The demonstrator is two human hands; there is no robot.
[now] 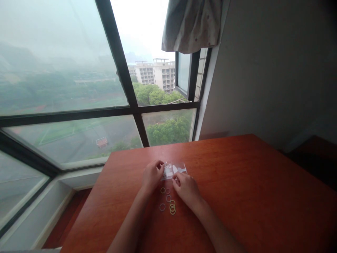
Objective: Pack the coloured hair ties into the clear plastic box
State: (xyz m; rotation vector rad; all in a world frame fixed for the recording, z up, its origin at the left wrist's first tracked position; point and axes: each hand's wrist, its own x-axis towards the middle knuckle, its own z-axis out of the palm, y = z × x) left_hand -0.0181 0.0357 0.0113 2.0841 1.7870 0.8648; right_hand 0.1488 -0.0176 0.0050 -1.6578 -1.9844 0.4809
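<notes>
A small clear plastic packet or case with whitish markings lies on the brown table; which of the two it is, I cannot tell. My left hand has its fingers curled in and pinches the packet's left edge. At its lower right edge, my right hand is closed with thumb and fingertips together; what sits between them is too small to make out. Several thin rings lie loose just below, between my wrists: overlapping yellow-green rings, a pale purple ring and smaller ones nearer the packet.
Behind the table's far edge stands a large window with a dark frame, one pane swung outward. A grey curtain hangs at its top. A plain wall rises on the right. The table's left edge drops to a reddish floor.
</notes>
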